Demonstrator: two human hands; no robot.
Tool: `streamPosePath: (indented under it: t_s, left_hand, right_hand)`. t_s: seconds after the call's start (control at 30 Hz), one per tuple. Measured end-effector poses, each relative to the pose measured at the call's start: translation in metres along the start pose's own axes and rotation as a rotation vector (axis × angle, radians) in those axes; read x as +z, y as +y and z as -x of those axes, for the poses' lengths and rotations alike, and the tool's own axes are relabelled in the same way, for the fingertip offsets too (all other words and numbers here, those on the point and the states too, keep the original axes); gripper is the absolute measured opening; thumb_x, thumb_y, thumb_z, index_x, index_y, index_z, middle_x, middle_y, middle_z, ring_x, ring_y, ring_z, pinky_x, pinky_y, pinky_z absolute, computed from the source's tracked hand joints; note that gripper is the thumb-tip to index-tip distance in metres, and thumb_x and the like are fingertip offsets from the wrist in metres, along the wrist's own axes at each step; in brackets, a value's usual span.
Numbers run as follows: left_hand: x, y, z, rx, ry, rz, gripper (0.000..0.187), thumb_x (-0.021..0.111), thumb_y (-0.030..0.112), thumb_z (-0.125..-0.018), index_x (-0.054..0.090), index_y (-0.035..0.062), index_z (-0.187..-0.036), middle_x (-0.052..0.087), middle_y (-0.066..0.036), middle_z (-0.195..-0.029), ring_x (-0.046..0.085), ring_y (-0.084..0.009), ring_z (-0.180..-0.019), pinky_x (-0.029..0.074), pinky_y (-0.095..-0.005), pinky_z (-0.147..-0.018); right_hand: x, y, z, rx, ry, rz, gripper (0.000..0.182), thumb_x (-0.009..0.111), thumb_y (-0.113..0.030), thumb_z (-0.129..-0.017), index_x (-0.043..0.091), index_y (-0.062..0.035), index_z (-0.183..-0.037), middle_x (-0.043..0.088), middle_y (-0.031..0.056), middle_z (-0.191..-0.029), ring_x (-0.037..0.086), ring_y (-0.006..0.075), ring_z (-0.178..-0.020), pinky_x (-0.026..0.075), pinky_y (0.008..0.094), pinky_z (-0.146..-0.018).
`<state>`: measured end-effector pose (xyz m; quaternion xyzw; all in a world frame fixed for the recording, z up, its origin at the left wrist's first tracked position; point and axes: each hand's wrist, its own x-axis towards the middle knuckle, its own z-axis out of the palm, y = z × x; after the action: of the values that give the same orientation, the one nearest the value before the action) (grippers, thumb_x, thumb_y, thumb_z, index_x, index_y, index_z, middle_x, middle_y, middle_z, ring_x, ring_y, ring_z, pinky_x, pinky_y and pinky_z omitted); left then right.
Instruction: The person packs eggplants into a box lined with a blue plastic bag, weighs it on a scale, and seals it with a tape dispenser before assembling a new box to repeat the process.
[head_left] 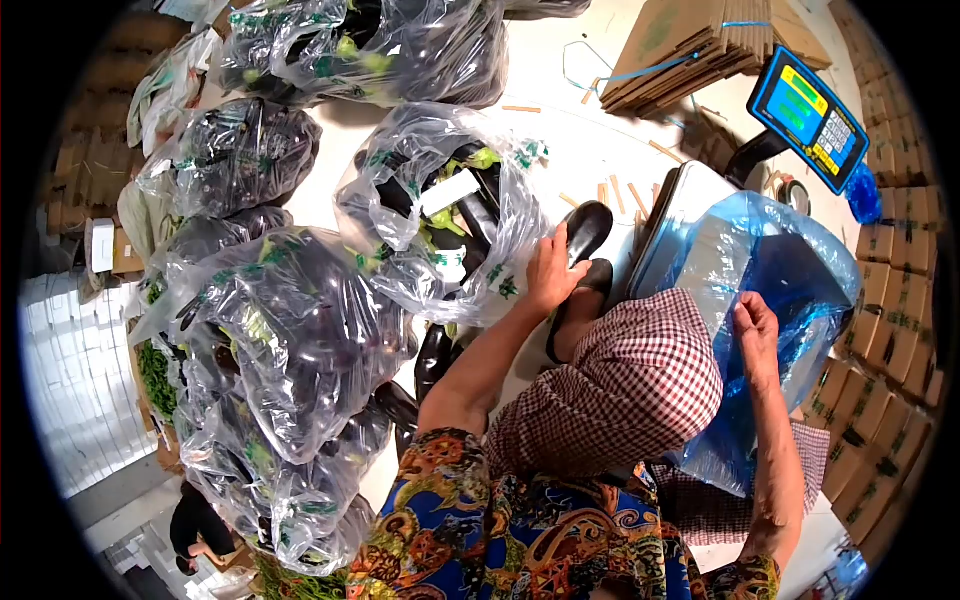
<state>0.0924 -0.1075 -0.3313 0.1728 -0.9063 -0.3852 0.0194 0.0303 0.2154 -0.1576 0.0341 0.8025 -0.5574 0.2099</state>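
Observation:
My left hand is closed around a glossy dark eggplant, just above my shod foot. Left of that hand, an open clear plastic bag holds several eggplants with green caps and a white slip among them. My right hand has its fingers curled in a pinch at a blue plastic bag. That bag is spread open over the scale area at my right; the exact fold under the fingertips is hard to see.
Filled clear bags of eggplants crowd the left side and the far end. A scale display stands at the upper right, near flattened cardboard. Stacked cartons line the right. Another person bends at the lower left.

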Motion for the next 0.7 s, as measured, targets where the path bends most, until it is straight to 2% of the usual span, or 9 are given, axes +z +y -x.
streamPosePath:
  t_s: [0.13,0.23,0.3,0.4,0.47,0.53,0.57,0.63,0.7]
  left_hand:
    - [0.021,-0.015,-0.006,-0.018,0.02,-0.16,0.071,0.072,0.037,-0.081,0.043,0.0058,-0.137,0.056,-0.023,-0.11,0.055,-0.0409,-0.1,0.046,-0.0477,-0.083]
    - [0.01,-0.021,-0.01,0.196,0.102,-0.077,0.049,0.07,0.035,-0.084,0.058,0.0046,-0.121,0.06,-0.02,-0.101,0.057,-0.0398,-0.096,0.046,-0.0479,-0.08]
    - [-0.031,-0.016,-0.014,0.233,0.1,-0.045,0.025,0.066,0.03,-0.087,0.068,0.0061,-0.095,0.065,-0.015,-0.083,0.062,-0.0361,-0.075,0.048,-0.043,-0.066]
    - [-0.091,-0.069,-0.032,0.056,0.113,0.115,0.015,0.062,0.018,-0.088,0.069,0.0062,-0.094,0.068,-0.01,-0.075,0.061,-0.0248,-0.059,0.049,-0.0341,-0.056]
    - [-0.142,-0.093,-0.044,-0.368,0.134,0.457,0.011,0.059,0.012,-0.088,0.068,0.0055,-0.089,0.066,-0.005,-0.075,0.058,-0.0122,-0.059,0.049,-0.0272,-0.055]
    - [-0.173,-0.148,-0.062,-0.274,0.408,0.248,0.022,0.061,0.013,-0.086,0.062,-0.0006,-0.103,0.065,-0.008,-0.079,0.059,-0.0132,-0.064,0.046,-0.0259,-0.055]
    - [-0.197,-0.189,-0.077,-0.562,0.359,-0.05,0.032,0.063,0.014,-0.083,0.058,-0.0032,-0.109,0.064,-0.01,-0.088,0.06,-0.0171,-0.076,0.049,-0.0284,-0.066]
    - [-0.236,-0.181,-0.092,-0.279,0.673,-0.148,0.042,0.066,0.016,-0.082,0.053,-0.0037,-0.117,0.062,-0.014,-0.099,0.058,-0.0191,-0.088,0.048,-0.031,-0.08]
    - [-0.253,-0.135,-0.107,-0.327,0.703,0.241,0.058,0.068,0.017,-0.082,0.045,-0.0036,-0.131,0.06,-0.016,-0.111,0.057,-0.0222,-0.1,0.046,-0.0339,-0.091]
  right_hand:
    - [0.009,-0.014,0.002,-0.049,0.004,0.079,0.009,0.053,-0.009,-0.097,0.058,-0.0039,-0.092,0.051,-0.0053,-0.075,0.043,0.0047,-0.067,0.037,0.0202,-0.062]
    - [0.008,-0.006,0.0,-0.042,0.011,0.072,0.009,0.053,-0.009,-0.097,0.059,-0.0043,-0.092,0.052,-0.0048,-0.075,0.044,0.0048,-0.067,0.037,0.0199,-0.062]
    - [0.004,-0.002,-0.002,-0.013,0.045,-0.014,0.009,0.056,-0.012,-0.097,0.061,-0.0058,-0.094,0.055,-0.0047,-0.076,0.046,0.0049,-0.066,0.037,0.02,-0.06]
    - [-0.006,0.007,-0.006,0.043,0.05,0.005,0.008,0.059,-0.013,-0.097,0.06,-0.0066,-0.094,0.053,-0.0058,-0.073,0.045,0.0044,-0.064,0.036,0.0191,-0.058]
    - [-0.01,0.016,-0.007,0.055,0.011,-0.061,0.007,0.059,-0.013,-0.097,0.06,-0.0067,-0.093,0.051,-0.0062,-0.073,0.043,0.0044,-0.063,0.035,0.0196,-0.057]
    - [-0.007,0.019,-0.007,0.053,-0.009,-0.057,0.009,0.057,-0.01,-0.097,0.056,-0.007,-0.088,0.046,-0.0068,-0.071,0.039,0.0044,-0.062,0.033,0.0203,-0.057]
    - [-0.007,0.022,-0.007,0.026,-0.047,-0.064,0.01,0.056,-0.009,-0.096,0.055,-0.0072,-0.087,0.045,-0.0068,-0.071,0.038,0.0045,-0.062,0.033,0.0202,-0.057]
    - [-0.01,0.031,-0.007,-0.025,-0.121,-0.074,0.012,0.053,-0.006,-0.096,0.052,-0.0075,-0.084,0.044,-0.0068,-0.071,0.038,0.0047,-0.063,0.032,0.0201,-0.057]
    - [-0.008,0.028,-0.006,0.025,-0.125,-0.017,0.012,0.049,-0.003,-0.095,0.05,-0.0069,-0.083,0.043,-0.0077,-0.073,0.037,0.0047,-0.064,0.032,0.0202,-0.059]
